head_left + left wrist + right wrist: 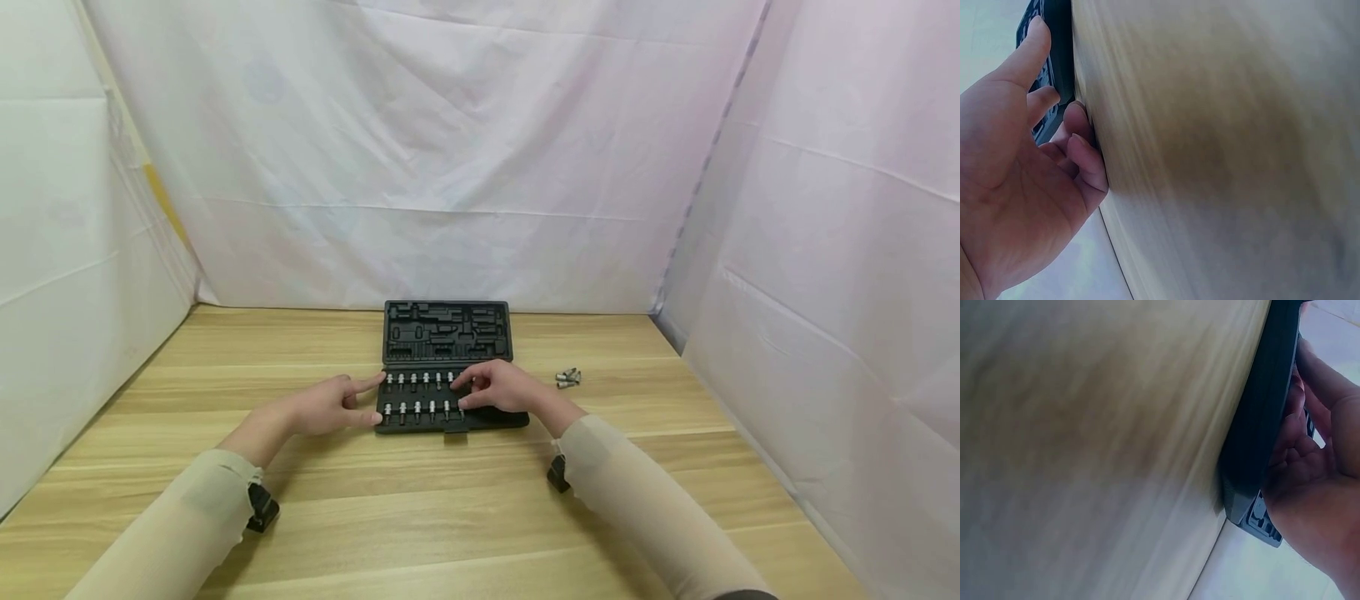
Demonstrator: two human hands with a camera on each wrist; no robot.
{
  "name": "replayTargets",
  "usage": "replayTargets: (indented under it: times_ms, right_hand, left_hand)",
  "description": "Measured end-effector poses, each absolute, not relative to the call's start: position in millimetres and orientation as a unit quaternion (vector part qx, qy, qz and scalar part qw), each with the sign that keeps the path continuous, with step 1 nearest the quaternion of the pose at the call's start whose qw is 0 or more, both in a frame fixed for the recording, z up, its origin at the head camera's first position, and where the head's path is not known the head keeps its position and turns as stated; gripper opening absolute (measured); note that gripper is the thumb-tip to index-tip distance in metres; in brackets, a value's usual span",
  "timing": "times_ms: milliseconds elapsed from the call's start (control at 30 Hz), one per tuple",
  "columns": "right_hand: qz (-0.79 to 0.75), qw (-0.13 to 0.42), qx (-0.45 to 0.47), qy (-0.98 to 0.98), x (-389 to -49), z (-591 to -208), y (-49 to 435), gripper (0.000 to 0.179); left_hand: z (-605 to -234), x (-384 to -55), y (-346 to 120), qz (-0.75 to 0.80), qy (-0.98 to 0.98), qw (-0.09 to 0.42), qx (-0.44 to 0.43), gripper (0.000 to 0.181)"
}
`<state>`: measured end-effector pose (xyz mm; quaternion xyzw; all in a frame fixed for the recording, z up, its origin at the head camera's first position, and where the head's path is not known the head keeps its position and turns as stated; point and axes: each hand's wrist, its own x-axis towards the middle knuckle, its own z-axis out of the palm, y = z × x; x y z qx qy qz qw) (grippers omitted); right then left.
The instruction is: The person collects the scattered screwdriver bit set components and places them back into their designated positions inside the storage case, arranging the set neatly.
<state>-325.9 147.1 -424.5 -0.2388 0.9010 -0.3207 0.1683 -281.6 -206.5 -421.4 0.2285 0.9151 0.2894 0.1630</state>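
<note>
A black socket-set case [427, 423] lies unfolded on the table, its moulded lid [447, 332] laid back behind the base. Two rows of silver bit sockets [417, 410] stand in the base. My left hand [322, 407] touches the case's left edge with extended thumb and index finger; in the left wrist view its other fingers are bent beside the case. Over the right half of the base, my right hand [504, 386] has its thumb at a lower-row socket and its index fingertip near the upper row, with a gap between them. That hand covers the base's right part.
Several loose bit sockets [567, 377] lie together on the wooden table [420, 517], right of the case. White sheeting [420, 167] rises behind the table and along both sides. A black strap-on device [262, 507] sits at the left wrist, another [558, 473] at the right.
</note>
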Motion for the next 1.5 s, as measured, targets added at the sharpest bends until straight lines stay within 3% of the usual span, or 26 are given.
replayTargets:
  times_ms: [1500]
  right_hand:
    - [-0.365, 0.184, -0.246, 0.879, -325, -425, 160, 0.03]
  left_hand:
    - [-422, -280, -206, 0.281, 0.918, 0.167, 0.224, 0.087]
